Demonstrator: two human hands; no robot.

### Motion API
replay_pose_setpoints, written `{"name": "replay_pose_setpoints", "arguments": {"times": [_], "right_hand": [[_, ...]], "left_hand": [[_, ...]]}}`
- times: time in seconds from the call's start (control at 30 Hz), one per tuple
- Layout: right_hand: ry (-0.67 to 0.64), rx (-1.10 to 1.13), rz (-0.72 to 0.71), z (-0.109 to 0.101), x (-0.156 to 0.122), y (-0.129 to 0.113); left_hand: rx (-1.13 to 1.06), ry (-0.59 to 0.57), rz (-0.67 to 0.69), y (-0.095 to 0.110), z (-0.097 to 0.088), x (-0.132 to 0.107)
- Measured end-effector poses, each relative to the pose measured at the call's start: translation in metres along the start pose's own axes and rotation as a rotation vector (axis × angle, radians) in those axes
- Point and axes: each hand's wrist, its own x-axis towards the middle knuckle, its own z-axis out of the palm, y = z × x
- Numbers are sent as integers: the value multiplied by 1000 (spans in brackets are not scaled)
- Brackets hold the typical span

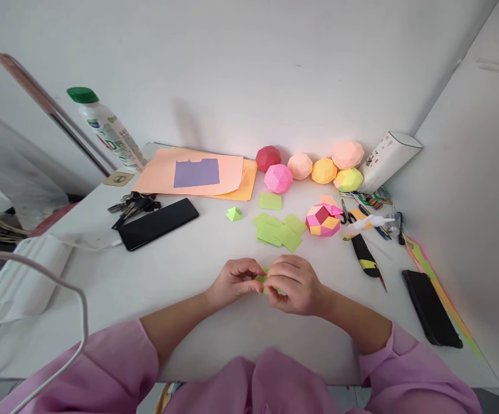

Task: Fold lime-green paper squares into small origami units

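My left hand (236,280) and my right hand (294,283) meet at the middle of the white table (180,270), fingers curled and pinching a small light-green paper piece (263,279) between them. Most of that paper is hidden by my fingers. Just beyond lie several loose green paper squares (280,231), a single green square (270,200) and a small folded green pyramid (233,214). A partly built pink, red and yellow paper ball (322,219) sits to the right of the squares.
Several finished paper balls (305,165) line the back wall. Orange sheets with a purple piece (195,172), keys (133,204), a black phone (158,223) and a bottle (106,131) lie left. A utility knife (366,256), pens, a white box (389,158) and another phone (431,307) lie right.
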Motion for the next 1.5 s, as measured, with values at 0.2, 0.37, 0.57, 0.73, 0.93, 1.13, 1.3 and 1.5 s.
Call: {"name": "replay_pose_setpoints", "arguments": {"times": [0.2,0.37,0.57,0.73,0.93,1.13,1.3,1.5], "right_hand": [[7,22,3,-1,0,1],[-10,43,-23,-4,1,3],[-72,8,-79,-3,-1,3],[-121,-26,-76,-2,-4,4],[-114,-90,-77,-1,-6,4],[-90,-93,-42,-4,-5,5],[-132,-48,-99,-3,-6,7],[-194,-61,-146,-2,-7,8]], "left_hand": [[-12,-2,2,-1,0,0],[-21,-19,1,-2,0,0],[-7,-28,3,-4,-2,-1],[4,-30,3,-5,-2,0],[-11,-29,-15,-1,-1,1],[-41,-23,-18,-1,1,1],[-23,-25,-24,-2,0,1],[-44,-38,-55,-1,-1,1]]}}
